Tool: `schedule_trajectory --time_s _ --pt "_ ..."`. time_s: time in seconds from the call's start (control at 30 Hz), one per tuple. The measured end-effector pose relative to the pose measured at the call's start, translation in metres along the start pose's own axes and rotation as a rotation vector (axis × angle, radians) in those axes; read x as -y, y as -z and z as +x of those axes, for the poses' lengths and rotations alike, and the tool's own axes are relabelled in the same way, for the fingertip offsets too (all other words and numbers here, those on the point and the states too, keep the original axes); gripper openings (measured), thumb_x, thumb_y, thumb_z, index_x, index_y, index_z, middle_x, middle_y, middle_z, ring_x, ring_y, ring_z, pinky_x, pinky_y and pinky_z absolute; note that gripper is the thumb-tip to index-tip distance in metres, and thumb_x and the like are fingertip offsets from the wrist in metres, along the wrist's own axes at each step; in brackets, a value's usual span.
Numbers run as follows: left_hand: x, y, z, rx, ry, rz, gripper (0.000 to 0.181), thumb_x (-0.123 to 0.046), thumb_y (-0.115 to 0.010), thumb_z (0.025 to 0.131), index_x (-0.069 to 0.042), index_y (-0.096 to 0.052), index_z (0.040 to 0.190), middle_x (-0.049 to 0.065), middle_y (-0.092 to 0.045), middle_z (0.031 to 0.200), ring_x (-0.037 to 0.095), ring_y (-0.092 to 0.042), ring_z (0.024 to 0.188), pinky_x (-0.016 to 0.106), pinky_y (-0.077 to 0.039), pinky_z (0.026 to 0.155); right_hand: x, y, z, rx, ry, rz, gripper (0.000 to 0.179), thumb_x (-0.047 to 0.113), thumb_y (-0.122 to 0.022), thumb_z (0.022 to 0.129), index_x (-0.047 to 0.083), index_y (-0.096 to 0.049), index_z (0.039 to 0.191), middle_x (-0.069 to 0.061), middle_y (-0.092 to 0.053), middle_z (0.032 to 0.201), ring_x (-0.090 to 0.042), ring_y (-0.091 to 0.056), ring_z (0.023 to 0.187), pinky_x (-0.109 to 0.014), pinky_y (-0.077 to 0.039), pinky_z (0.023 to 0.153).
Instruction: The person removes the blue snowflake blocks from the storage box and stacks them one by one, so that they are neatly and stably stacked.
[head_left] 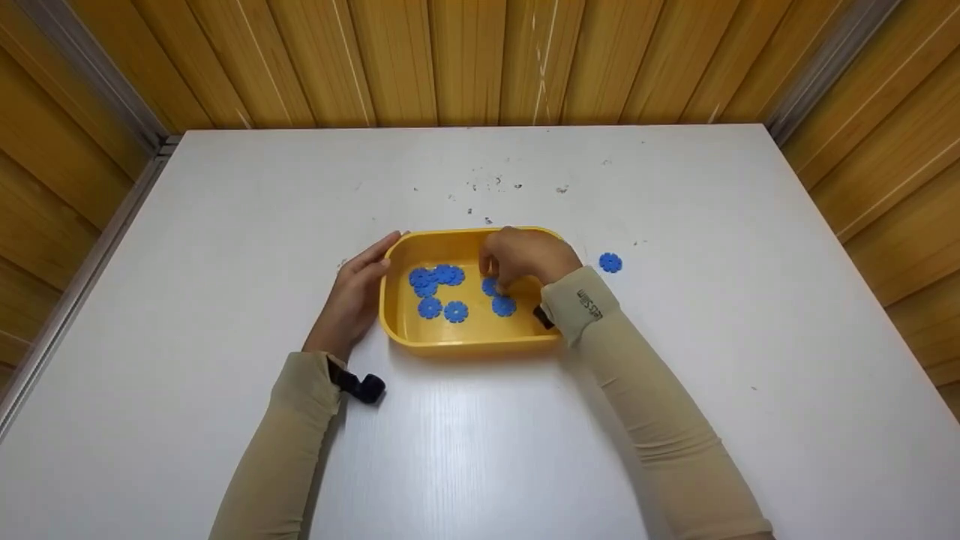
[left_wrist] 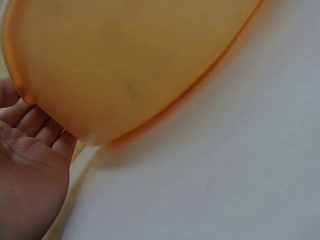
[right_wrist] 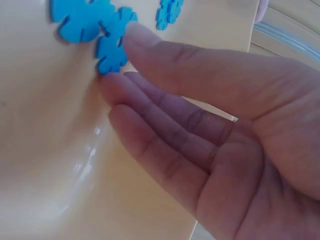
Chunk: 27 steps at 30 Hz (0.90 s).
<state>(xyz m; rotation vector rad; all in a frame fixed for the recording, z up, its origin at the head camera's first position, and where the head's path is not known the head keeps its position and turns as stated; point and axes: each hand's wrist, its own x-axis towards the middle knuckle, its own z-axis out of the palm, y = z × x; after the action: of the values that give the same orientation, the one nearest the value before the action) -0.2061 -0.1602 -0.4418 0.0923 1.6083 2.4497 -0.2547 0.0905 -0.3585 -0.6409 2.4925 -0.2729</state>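
Observation:
A yellow plastic tray (head_left: 469, 346) stands on the white table, with several blue notched building discs (head_left: 456, 312) lying inside. My left hand (head_left: 356, 294) grips its left end, thumb at the rim and fingers against the outer wall, as the left wrist view shows. Inside the right half is my right hand (head_left: 525, 253). Between thumb and fingertips it pinches one blue notched disc (right_wrist: 112, 45), which is tilted in the right wrist view. Another disc (head_left: 504, 306) lies flat just in front of these fingers. The left part of the tray has an overlapping cluster of discs (head_left: 426, 277).
One single blue disc (head_left: 610, 262) lies on the table (head_left: 750, 315), right of the tray. Dark specks (head_left: 487, 220) mark the tabletop behind the tray. Wood-patterned walls (head_left: 465, 60) border the back and both sides.

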Motion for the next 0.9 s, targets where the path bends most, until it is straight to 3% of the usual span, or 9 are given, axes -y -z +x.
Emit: schedule_trajectory --time_s 0.4,0.9 --pt "0.0003 0.0001 0.0008 -0.004 0.003 0.015 0.05 -0.007 -0.043 0.099 -0.007 -0.036 0.148 0.002 -0.04 0.152 0.013 -0.03 0.144 0.031 -0.024 0.12 0.0065 -0.0073 0.0069 0.024 -0.024 0.078 0.019 0.006 -0.074 0.082 0.011 -0.067 0.099 -0.005 -0.062 0.095 -0.022 -0.056 0.091 -0.029 -0.05 0.079" --pt "-0.0002 -0.001 0.0002 -0.018 0.005 -0.002 0.049 -0.005 -0.044 0.098 -0.008 -0.04 0.147 0.003 -0.041 0.152 0.014 -0.032 0.143 0.031 -0.026 0.119 0.0031 -0.0083 0.0062 0.032 0.038 0.097 0.013 0.003 -0.071 0.083 0.012 -0.064 0.091 -0.004 -0.06 0.091 -0.023 -0.056 0.09 -0.029 -0.049 0.078"
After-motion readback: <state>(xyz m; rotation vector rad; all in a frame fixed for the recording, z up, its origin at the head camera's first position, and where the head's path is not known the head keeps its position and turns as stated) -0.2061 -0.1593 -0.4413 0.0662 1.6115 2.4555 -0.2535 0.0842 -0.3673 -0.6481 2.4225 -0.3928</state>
